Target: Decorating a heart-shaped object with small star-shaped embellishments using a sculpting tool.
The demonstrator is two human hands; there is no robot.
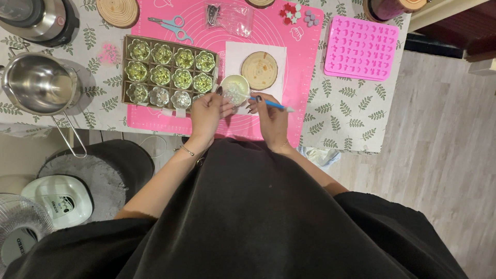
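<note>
- Right now, the right hand (272, 120) is pinching a thin blue tool (273, 105) in closed fingers; its long axis is lying nearly level, white tip pointing right, the other end toward the cup.
- Beside it, the left hand (207, 112) is curling around a small pale cup (235, 88), holding it over the pink mat (305, 62).
- Just left, a cardboard tray (125, 67) is holding flower-shaped tins, with a round wood slice (259, 70) sitting on white paper behind the cup.

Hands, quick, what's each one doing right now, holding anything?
Left hand: closed around a small white cup, tilted toward the person.
Right hand: closed on a thin blue tool, its tip at the cup.
</note>
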